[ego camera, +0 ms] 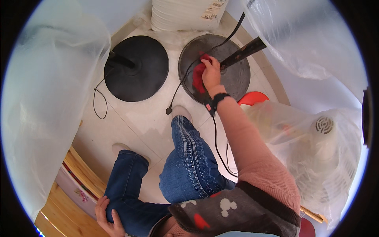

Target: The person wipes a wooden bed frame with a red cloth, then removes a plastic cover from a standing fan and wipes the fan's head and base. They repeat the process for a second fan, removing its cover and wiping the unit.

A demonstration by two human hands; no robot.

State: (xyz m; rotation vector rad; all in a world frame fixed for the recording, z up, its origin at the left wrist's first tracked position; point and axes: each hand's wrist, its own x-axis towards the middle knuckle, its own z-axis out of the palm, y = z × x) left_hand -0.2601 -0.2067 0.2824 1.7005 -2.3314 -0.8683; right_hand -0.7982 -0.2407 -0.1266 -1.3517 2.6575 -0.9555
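My right hand (212, 72) presses a red cloth (198, 77) against the left part of a round grey metal base (237, 80). From the middle of this base a dark, rust-spotted pole (242, 53) rises at a slant. A black cable (181, 83) crosses the base and ends in a plug (168, 111) on the tiled floor. To the left stands a second round base (148, 74), black, with its own pole (123, 60). My left hand (110, 217) rests on my bent left knee, holding nothing that shows.
Translucent plastic sheeting (53, 103) hangs at the left, with more (314, 38) at the upper right. A white sack (186, 14) stands behind the bases. A red object (254, 97) and plastic-covered items (322, 148) are at the right. Another thin cable (94, 102) loops on the floor.
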